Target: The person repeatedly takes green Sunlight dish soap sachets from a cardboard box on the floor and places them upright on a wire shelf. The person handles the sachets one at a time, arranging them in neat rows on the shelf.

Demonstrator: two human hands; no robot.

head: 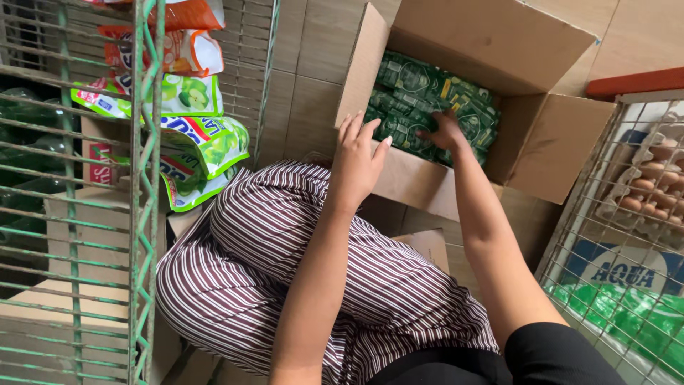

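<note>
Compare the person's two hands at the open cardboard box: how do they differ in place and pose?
The left hand rests on the near edge of the cardboard box, while the right hand reaches down inside it. The left hand's fingers are spread and hold nothing; the right hand presses on the green packets packed inside, fingers curled onto them. Both are bare and extend from bare forearms over a striped knee.

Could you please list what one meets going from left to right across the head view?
Green wire rack → hanging snack bags → left hand → green packets in the cardboard box, under the right hand → egg tray behind wire mesh.
</note>
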